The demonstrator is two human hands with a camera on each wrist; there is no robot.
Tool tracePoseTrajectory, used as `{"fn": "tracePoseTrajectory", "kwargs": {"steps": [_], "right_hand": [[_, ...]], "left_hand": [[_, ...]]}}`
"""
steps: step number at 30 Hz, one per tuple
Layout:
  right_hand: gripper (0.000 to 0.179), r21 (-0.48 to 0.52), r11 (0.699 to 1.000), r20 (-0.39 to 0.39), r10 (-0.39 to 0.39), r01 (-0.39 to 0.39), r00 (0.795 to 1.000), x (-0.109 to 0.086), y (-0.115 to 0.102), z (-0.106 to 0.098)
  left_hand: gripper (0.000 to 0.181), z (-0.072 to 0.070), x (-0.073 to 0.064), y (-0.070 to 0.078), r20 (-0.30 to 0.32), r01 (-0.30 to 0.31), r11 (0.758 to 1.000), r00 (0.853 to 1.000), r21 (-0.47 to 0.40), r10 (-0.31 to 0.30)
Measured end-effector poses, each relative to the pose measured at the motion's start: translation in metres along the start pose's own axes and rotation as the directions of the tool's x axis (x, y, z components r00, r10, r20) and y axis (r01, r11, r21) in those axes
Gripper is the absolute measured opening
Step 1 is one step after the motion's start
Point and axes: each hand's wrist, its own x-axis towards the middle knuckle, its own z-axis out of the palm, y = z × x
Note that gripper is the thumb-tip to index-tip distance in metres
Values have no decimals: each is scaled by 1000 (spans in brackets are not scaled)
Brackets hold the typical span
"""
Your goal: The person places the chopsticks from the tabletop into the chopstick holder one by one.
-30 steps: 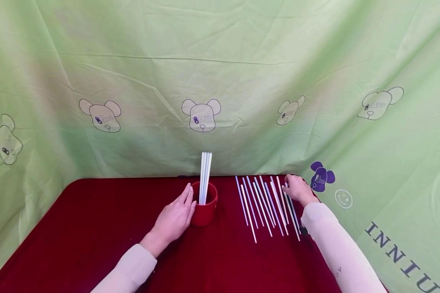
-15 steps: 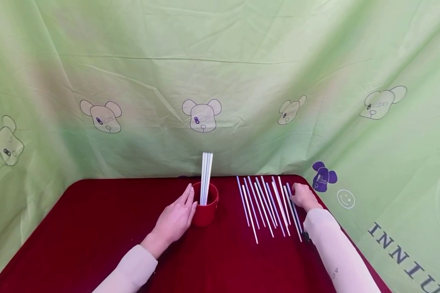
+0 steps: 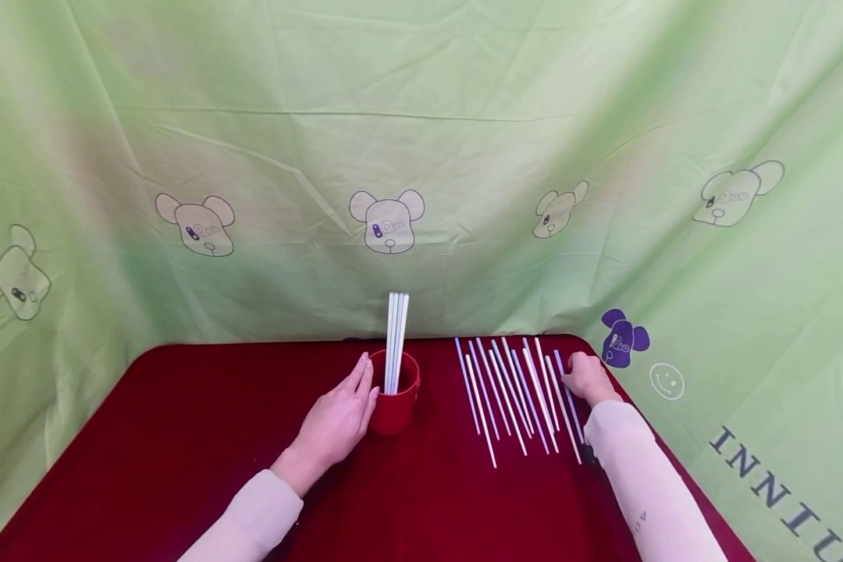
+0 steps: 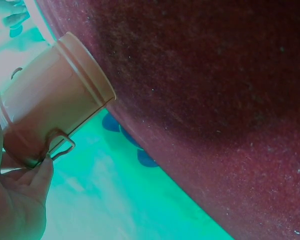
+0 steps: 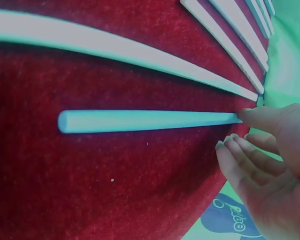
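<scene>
A red cup [image 3: 392, 417] stands upright on the table, holding a bunch of pale sticks [image 3: 396, 336]. My left hand [image 3: 336, 421] rests against its left side near the rim, fingers straight and close together. In the left wrist view, fingertips [image 4: 46, 162] touch the cup's wire handle [image 4: 65, 145]. To the right, several thin white and pale blue sticks lie in a loose row. My right hand [image 3: 588, 378] is at the far end of the rightmost blue stick [image 5: 150, 120]. Its thumb [image 5: 260, 116] touches that end, while the other fingers [image 5: 240, 160] stand apart from the stick.
Dark red cloth [image 3: 183, 437] covers the table. A pale green curtain [image 3: 288, 273] with printed bear heads hangs behind and on both sides. Just left of the blue stick lies a white stick [image 5: 115, 46], with more sticks beyond it.
My right hand has moved right and a little nearer, from over the sticks to the rightmost blue one, uncovering several far ends. My left hand and the cup have stayed in place.
</scene>
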Motion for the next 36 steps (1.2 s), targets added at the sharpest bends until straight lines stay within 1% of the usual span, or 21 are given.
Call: {"fn": "tracePoseTrajectory", "kwargs": {"steps": [2, 5, 9, 11, 13, 17, 20, 24, 28, 32, 35, 36], "right_hand": [[10, 4, 1000, -14, 3, -3, 1000, 0, 0, -1], [9, 2, 1000, -30, 17, -17, 999, 0, 1, -1], [22, 10, 1000, -39, 27, -27, 999, 0, 4, -1], [24, 21, 999, -40, 31, -30, 999, -1, 5, -2], [20, 35, 999, -37, 41, -40, 998, -1, 6, -3], [2, 73, 996, -31, 62, -59, 998, -4, 8, -9], [13, 134, 989, -27, 71, -67, 997, -6, 11, -15], [21, 268, 959, -19, 94, -86, 995, -7, 16, -21], [22, 389, 917, 3, 92, -86, 996, -8, 16, -29], [21, 487, 871, 13, 71, -68, 997, -9, 9, -40], [20, 533, 844, 5, 67, -60, 998, -10, 0, -48], [20, 539, 840, 1, 64, -55, 998, -11, -3, -50]], "left_hand": [[50, 0, 0, 0, 2, 0, 1000, 1000, 2, 0], [50, 0, 0, 1, 2, 0, 1000, 1000, 5, 0], [51, 1, 1, 0, 1, -1, 1000, 1000, 5, 1], [51, 0, 0, 1, 3, 1, 1000, 1000, 5, -1], [51, 0, 0, 1, 7, 4, 1000, 1000, 5, -4], [51, 0, 0, 1, 10, 6, 1000, 1000, 4, -6], [50, 0, 0, 1, 5, -2, 1000, 1000, 11, 2], [50, 0, 0, 0, -4, -14, 1000, 1000, 16, 14], [50, 0, 1, -1, -7, -16, 1000, 1000, 9, 17], [50, 1, 0, -1, -11, -17, 1000, 1000, 4, 17], [49, 2, 0, -2, -21, -20, 1000, 1000, 4, 20], [49, 2, 0, -2, -24, -21, 1000, 1000, 4, 21]]}}
